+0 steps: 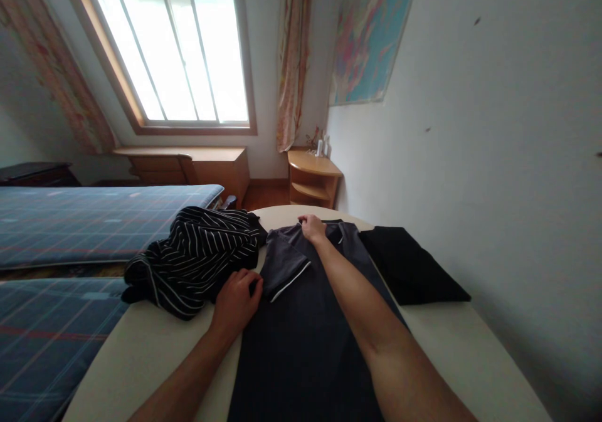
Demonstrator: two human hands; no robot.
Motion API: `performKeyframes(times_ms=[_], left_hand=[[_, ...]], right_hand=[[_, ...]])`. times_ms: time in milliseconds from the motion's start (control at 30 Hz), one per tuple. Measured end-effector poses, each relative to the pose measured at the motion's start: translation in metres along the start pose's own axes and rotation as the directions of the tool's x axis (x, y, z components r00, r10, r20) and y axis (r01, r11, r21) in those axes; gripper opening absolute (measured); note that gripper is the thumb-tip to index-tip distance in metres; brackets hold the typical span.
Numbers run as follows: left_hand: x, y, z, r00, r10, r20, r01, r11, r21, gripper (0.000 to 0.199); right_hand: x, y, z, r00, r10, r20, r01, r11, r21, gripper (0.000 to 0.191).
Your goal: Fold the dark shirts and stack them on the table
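Observation:
A dark grey-blue short-sleeved shirt (305, 347) lies lengthwise on the cream table, its left sleeve (285, 268) with a white-lined hem folded inward over the body. My right hand (313, 227) reaches across to the far end, fingers pinched on the shirt near the collar. By the sleeve, at the shirt's left edge, is my left hand (237, 300). Its fingers are curled with the thumb close to them, gripping the shirt's edge; the fingertips are partly hidden. Just left of this hand sits a crumpled black garment with white stripes (207, 246).
A folded black garment (411, 265) lies on the right of the round-edged table (475, 359). Blue plaid mattresses (103, 221) stand along the left side. Beyond are a wooden desk (216, 154), a corner shelf (313, 162) and a window. A white wall closes the right side.

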State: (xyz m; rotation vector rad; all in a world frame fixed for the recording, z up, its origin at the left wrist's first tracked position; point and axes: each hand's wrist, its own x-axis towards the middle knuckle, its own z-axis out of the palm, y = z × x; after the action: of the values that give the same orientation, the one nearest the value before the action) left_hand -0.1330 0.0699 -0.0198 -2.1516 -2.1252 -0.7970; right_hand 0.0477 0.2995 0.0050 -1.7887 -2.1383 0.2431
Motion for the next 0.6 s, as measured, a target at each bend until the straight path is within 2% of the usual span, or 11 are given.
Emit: performKeyframes(times_ms=[100,300,433,500,600], left_hand=[[0.000,0.001,-0.001,1.000,-0.009,0.002,0.009,1.000,0.007,0.021],[0.000,-0.001,0.002,1.000,0.005,-0.008,-0.005,1.000,0.011,0.021],[0.000,-0.001,0.002,1.000,0.003,-0.008,-0.003,1.000,0.000,0.022],[0.000,0.000,0.001,1.000,0.000,-0.012,0.000,1.000,-0.006,0.021],[0.000,0.000,0.001,1.000,0.000,-0.014,0.000,1.000,-0.010,0.019]], right_hand=[[-0.002,0.001,0.003,0.999,0.012,-0.038,-0.013,1.000,-0.018,0.046],[-0.019,-0.009,0.011,0.994,-0.081,-0.076,0.073,0.992,-0.100,0.042],[-0.023,-0.019,0.015,0.964,-0.225,-0.144,0.201,0.966,-0.166,0.044],[-0.023,-0.021,0.018,0.954,-0.283,-0.102,0.264,0.950,-0.169,0.043],[-0.022,-0.020,0.024,0.968,-0.250,0.010,0.248,0.954,-0.170,0.048]])
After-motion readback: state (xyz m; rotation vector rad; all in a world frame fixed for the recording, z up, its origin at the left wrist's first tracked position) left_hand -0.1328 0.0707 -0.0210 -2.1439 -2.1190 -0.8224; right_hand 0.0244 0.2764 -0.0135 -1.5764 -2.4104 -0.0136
